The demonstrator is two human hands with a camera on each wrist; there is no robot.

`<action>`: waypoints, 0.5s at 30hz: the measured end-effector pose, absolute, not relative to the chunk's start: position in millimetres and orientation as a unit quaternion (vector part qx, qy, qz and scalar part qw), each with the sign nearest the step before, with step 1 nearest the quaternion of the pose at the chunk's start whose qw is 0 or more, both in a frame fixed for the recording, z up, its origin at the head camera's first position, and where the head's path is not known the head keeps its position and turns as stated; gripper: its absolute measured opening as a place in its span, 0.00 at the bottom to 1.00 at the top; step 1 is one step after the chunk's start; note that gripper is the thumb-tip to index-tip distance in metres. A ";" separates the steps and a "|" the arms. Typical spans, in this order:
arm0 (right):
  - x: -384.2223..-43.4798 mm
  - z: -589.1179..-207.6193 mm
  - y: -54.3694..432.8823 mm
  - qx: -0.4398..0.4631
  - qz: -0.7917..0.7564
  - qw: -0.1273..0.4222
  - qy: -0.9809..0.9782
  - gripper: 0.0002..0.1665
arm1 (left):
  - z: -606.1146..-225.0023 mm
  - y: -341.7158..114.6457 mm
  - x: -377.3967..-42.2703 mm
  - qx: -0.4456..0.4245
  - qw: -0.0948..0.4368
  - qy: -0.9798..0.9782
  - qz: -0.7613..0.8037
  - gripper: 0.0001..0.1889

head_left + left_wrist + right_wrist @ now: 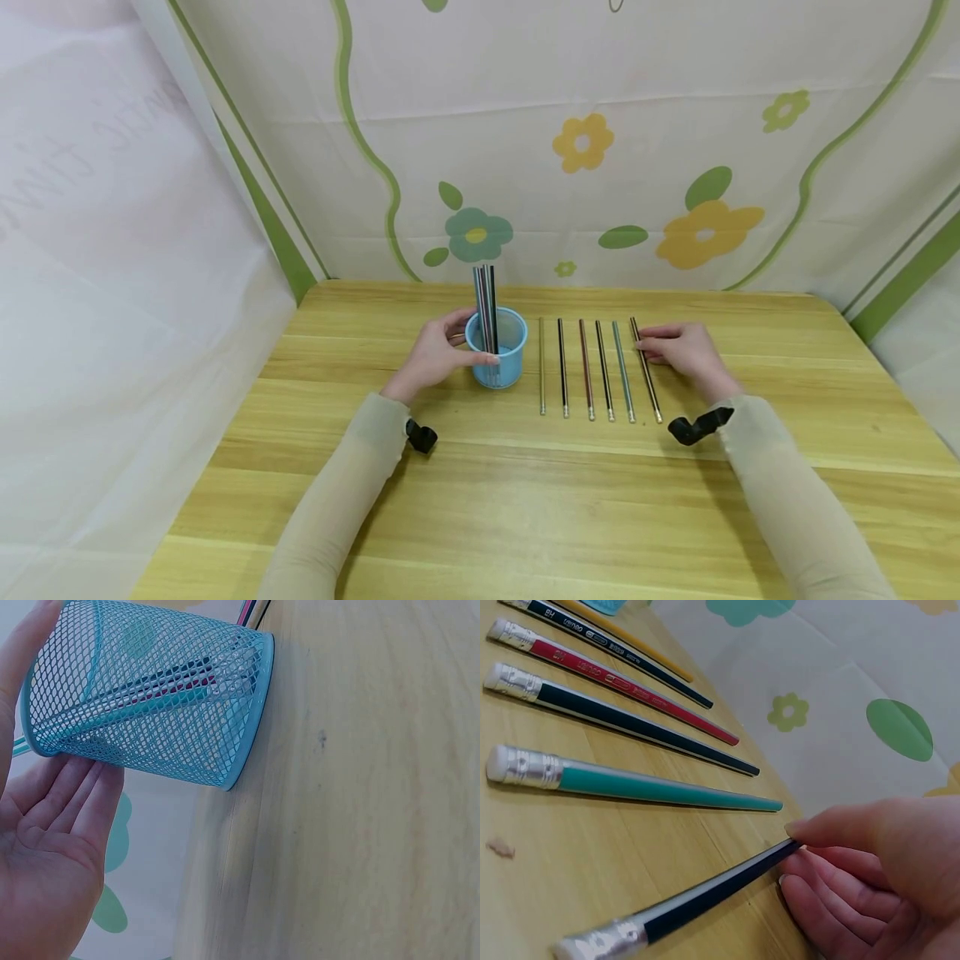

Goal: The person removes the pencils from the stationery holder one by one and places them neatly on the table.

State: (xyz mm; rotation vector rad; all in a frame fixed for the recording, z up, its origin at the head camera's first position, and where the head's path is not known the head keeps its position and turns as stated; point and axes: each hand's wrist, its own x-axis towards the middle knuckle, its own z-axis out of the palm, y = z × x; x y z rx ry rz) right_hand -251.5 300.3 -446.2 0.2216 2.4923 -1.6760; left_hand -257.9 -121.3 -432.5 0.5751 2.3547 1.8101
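Six eraser-tipped pencils (604, 371) line centre-right; the right hand (682, 348) pinches the rightmost pencil (648, 375) near its upper end. Centre, the left hand (433, 354) grips a blue mesh cup (512, 367). Pencils seem light, stiff; mid-shaft should balance best.

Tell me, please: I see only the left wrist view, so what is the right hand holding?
Observer: The right hand pinches a dark eraser-tipped pencil near the end away from its eraser.
Operator: Thank you. Which pencil lies next to that one?
Observer: A teal eraser-tipped pencil lies beside it on the wood.
Operator: And which pencil of the row lies nearest to the blue mesh pencil cup?
Observer: The gold pencil, at the left end of the row in the head view.
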 end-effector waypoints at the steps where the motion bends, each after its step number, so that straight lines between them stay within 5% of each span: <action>1: -251.3 -446.2 300.0 0.074 -0.553 0.064 0.828 0.27 | -432.5 -121.2 -257.9 0.190 0.058 0.777 0.598 0.45; 15: -249.4 -442.6 293.7 0.076 -0.523 0.056 0.847 0.27 | -433.4 -120.8 -258.7 0.195 0.053 0.775 0.598 0.43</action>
